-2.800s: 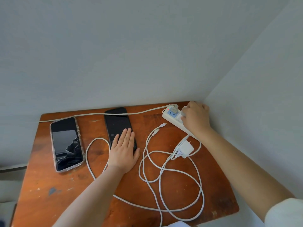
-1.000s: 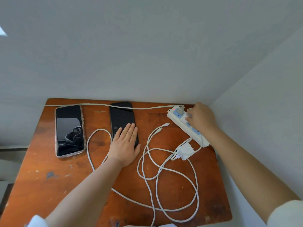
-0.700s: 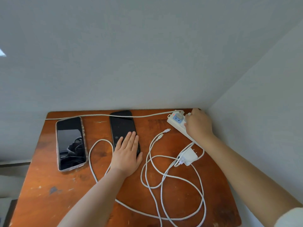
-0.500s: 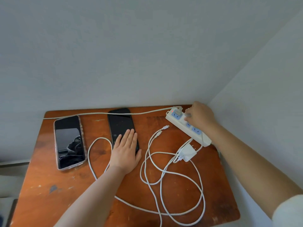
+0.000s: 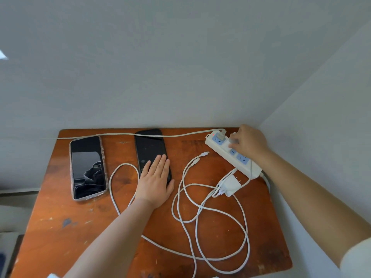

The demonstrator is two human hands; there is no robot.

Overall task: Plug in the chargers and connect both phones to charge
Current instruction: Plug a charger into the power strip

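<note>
Fingers (image 5: 232,140) of right hand (image 5: 248,143): curled, tips pressed down on top face of power strip (image 5: 230,152) approx. mid-length; whether they pinch a small plug or only press the strip, cannot tell, tips blurred; left hand (image 5: 155,180): flat, fingers together and extended, palm down on near end of black phone (image 5: 151,151), gripping nothing. Strip: white w/ blue sockets, lies diagonally at far right corner of wooden table (image 5: 60,227), red light at far end; something grey already sits in far socket, w/ grey cord (image 5: 130,134) running left along back edge of table, over far end of black phone. White charger (image 5: 230,184): loose on table just beside near end of strip, prongs toward it, not plugged; its white cables (image 5: 200,213) looped in a tangle, two connector tips (image 5: 200,157) free between black phone and strip. Cased phone (image 5: 87,167): face up, left of black phone, apart from it, no cable attached. Judgement, step in hand: steady strip w/ right hand so it won't skate; line prongs square to a blue socket, push straight, no rocking; keep loops clear of prongs; then untangle before reaching for phones.
</note>
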